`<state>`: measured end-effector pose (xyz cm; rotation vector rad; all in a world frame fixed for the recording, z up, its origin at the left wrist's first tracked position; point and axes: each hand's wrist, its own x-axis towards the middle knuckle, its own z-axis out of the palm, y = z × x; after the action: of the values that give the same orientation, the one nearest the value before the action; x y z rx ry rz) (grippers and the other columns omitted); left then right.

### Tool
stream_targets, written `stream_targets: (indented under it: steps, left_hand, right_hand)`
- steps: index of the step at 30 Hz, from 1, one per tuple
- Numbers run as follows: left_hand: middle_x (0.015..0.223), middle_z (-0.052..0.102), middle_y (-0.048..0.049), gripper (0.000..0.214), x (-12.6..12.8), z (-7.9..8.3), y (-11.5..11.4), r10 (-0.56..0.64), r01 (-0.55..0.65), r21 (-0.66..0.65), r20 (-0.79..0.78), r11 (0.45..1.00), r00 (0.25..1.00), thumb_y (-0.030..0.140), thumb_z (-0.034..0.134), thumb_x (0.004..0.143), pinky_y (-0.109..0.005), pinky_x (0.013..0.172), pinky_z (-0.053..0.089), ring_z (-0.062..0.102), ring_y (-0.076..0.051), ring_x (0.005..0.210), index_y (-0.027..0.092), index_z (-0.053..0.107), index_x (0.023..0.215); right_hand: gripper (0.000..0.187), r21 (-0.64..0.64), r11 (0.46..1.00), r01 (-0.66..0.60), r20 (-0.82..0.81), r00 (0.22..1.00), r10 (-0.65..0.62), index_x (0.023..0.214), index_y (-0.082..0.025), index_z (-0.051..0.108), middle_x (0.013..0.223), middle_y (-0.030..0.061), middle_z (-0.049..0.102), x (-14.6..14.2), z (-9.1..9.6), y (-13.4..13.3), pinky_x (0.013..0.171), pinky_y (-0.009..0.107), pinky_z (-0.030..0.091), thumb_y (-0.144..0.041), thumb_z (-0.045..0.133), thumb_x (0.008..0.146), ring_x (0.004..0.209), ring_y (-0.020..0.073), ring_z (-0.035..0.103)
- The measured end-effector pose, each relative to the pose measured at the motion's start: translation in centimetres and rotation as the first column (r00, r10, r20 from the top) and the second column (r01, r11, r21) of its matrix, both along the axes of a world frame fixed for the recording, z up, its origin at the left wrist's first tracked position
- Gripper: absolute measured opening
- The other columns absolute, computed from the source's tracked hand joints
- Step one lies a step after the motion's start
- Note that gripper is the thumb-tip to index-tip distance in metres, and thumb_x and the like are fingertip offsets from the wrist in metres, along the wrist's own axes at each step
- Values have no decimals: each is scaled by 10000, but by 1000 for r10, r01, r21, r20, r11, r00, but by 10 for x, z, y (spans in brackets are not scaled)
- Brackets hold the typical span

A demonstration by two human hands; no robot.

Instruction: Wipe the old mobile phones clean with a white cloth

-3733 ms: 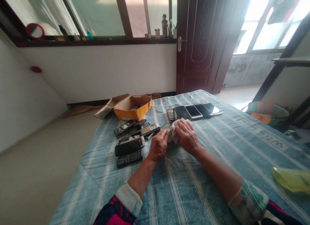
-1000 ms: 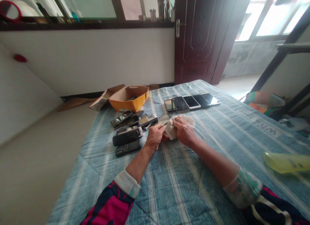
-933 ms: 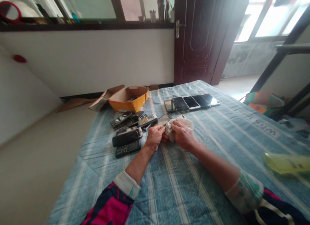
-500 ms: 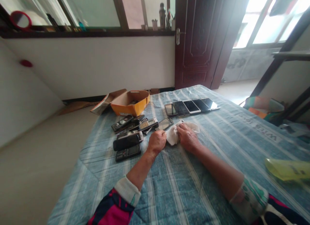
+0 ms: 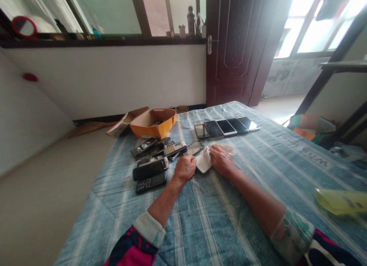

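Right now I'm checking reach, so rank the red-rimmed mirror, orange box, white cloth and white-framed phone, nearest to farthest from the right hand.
1. White cloth: under the right hand.
2. White-framed phone: just ahead.
3. Orange box: ahead, to the left.
4. Red-rimmed mirror: far left, on the window ledge.

Left sleeve: was dark navy, with broad magenta areas and thinner magenta streaks.
Left cuff: was off-white and wide, with a small green mark on its lower part.
Right cuff: was off-white, printed with rounded green shapes and a faint pink patch.
Right sleeve: was dark navy, with a magenta stripe and a curved cream band.
Left hand, right hand: were bare.
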<state>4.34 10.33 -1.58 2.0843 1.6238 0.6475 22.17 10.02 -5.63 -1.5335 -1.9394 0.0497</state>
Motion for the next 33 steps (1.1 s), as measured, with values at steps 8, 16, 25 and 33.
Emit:
stream_targets:
  steps: [8, 16, 25, 33]
  left_hand:
    - [613, 656, -31, 268, 0, -1, 5, 4, -3, 48, -17, 999, 1000, 117, 494, 808, -229, 615, 386, 588, -152, 636, 164, 653, 597]
    - [497, 584, 7, 280, -2, -1, 3, -7, 7, -14, 40, 1000, 999, 146, 487, 838, -218, 555, 386, 573, -132, 507, 166, 627, 596]
    - [494, 593, 4, 272, -2, -3, 5, 4, -2, -41, 60, 999, 998, 148, 481, 845, -218, 569, 409, 586, -134, 515, 155, 658, 639]
    - [728, 711, -62, 244, -5, -5, 10, -12, 13, -18, 76, 1000, 997, 101, 479, 807, -235, 679, 422, 630, -162, 700, 153, 683, 685]
  right_hand:
    - [332, 28, 992, -121, 23, 992, 120, 1133, -198, 644, 1257, 102, 604, -28, -7, -24, 1053, 374, 404, -120, 435, 887, 1243, 231, 500]
    - [325, -25, 996, -84, -6, 996, 84, 1145, -181, 647, 1304, 119, 584, -17, -2, -12, 1059, 391, 401, -137, 430, 907, 1252, 238, 500]
    - [347, -93, 995, -22, -36, 999, 18, 1176, -170, 644, 1336, 131, 554, -18, -2, -18, 1082, 401, 350, -155, 408, 921, 1291, 243, 451]
    - [396, -114, 983, -146, -4, 989, 146, 1221, -178, 623, 1374, 97, 527, -37, 4, -32, 1122, 371, 305, -122, 396, 901, 1337, 235, 405]
